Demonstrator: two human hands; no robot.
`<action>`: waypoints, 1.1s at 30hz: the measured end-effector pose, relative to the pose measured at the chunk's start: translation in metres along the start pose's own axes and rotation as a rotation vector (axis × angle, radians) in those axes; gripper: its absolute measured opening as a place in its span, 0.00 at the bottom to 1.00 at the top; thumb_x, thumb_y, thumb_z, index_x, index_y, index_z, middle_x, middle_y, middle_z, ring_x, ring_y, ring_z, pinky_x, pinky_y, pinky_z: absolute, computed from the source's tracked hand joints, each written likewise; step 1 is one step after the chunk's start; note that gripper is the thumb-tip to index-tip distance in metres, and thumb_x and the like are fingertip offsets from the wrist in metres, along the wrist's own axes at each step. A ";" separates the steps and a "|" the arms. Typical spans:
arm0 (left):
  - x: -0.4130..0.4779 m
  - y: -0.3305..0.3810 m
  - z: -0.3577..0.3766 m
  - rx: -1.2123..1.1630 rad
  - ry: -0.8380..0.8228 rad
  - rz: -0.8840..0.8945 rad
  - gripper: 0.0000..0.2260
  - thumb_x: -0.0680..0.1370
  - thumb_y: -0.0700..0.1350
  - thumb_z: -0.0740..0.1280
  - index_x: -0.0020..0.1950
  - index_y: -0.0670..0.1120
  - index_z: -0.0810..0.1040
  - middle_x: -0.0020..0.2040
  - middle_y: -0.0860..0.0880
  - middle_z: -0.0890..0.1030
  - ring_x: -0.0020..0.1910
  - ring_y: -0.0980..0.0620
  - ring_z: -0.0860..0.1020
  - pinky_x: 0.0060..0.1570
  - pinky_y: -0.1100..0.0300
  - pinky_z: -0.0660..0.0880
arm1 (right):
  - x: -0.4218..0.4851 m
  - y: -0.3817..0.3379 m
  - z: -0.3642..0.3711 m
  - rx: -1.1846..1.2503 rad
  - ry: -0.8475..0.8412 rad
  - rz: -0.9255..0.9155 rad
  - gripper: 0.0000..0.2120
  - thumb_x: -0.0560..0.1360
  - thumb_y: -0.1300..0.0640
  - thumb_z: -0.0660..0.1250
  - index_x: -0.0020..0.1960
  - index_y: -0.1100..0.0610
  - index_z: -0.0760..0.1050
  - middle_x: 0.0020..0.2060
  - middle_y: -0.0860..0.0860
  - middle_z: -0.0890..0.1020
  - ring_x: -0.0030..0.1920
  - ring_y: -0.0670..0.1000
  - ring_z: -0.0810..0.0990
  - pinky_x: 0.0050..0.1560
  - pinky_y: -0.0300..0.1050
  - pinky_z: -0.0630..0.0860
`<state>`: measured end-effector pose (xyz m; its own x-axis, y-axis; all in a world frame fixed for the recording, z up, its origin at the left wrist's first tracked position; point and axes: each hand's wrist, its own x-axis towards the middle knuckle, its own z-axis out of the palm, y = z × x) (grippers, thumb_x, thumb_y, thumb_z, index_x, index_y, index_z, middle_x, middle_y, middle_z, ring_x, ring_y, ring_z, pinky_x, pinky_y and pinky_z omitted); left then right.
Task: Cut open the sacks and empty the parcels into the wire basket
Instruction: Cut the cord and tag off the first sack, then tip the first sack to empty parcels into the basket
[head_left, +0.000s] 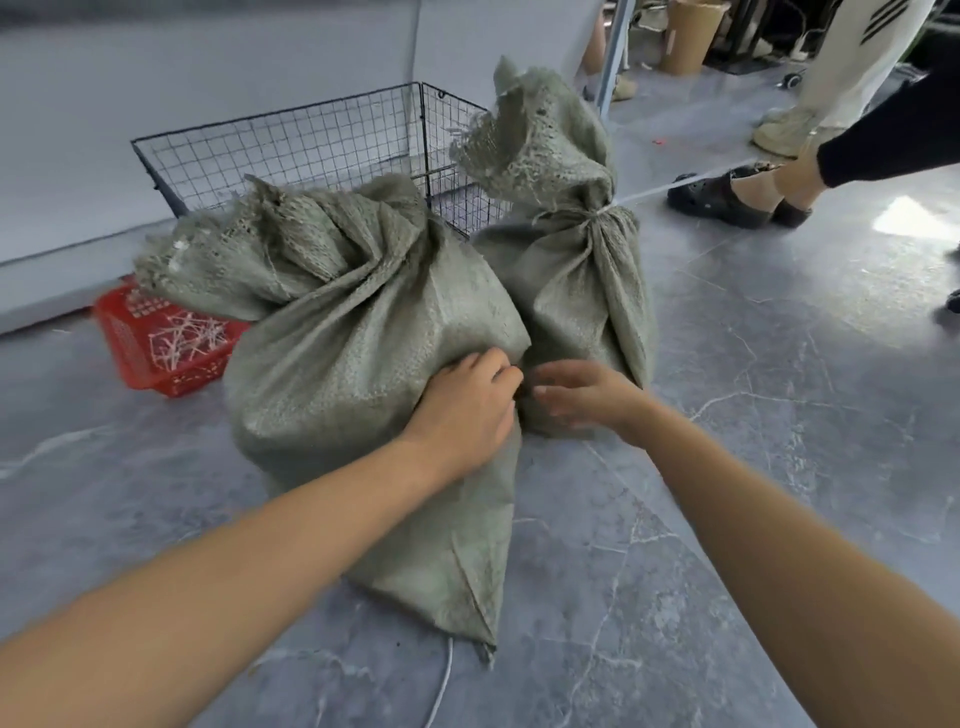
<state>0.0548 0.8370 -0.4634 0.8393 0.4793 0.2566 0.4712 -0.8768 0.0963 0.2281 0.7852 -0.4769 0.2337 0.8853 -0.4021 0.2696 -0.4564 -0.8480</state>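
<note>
- Head view, middle of the frame: the near sack (363, 338) stands on the grey floor (779, 364), its mouth loose and frayed; the left hand (467, 405) lies on its right flank, fingers curled round the bulge of cloth
- Just right of it, the right hand (587, 395) is blurred, fingers straight and apart, holding nothing, at the foot of the tied sack (571, 249); whether it touches the cloth I cannot tell
- Upper left, behind both sacks: the wire basket (291, 150)
- Left edge, by the near sack: a red crate (156, 353)
</note>
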 end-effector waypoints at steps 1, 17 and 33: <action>-0.005 -0.010 -0.006 0.008 0.009 0.024 0.13 0.69 0.44 0.56 0.42 0.43 0.79 0.40 0.46 0.79 0.35 0.48 0.79 0.32 0.59 0.77 | 0.005 -0.007 0.008 -0.038 -0.004 -0.034 0.21 0.75 0.56 0.67 0.67 0.55 0.70 0.56 0.55 0.78 0.50 0.50 0.76 0.48 0.41 0.76; -0.099 -0.142 -0.081 0.036 -0.160 -0.818 0.32 0.74 0.65 0.59 0.69 0.43 0.65 0.65 0.41 0.69 0.63 0.41 0.70 0.58 0.51 0.70 | 0.054 -0.016 0.057 -0.293 0.342 -0.135 0.14 0.72 0.61 0.66 0.56 0.49 0.74 0.50 0.51 0.80 0.54 0.57 0.78 0.54 0.52 0.76; -0.081 -0.201 -0.119 -0.254 0.255 -0.974 0.10 0.80 0.41 0.59 0.54 0.36 0.75 0.53 0.33 0.78 0.53 0.35 0.75 0.44 0.53 0.66 | 0.023 -0.120 0.078 -0.216 0.552 -0.364 0.09 0.75 0.67 0.58 0.38 0.59 0.65 0.34 0.54 0.75 0.39 0.55 0.72 0.33 0.43 0.57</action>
<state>-0.1398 0.9695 -0.3890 0.0292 0.9879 0.1523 0.8190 -0.1110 0.5630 0.1278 0.8673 -0.4112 0.5186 0.8363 0.1780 0.5872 -0.1970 -0.7851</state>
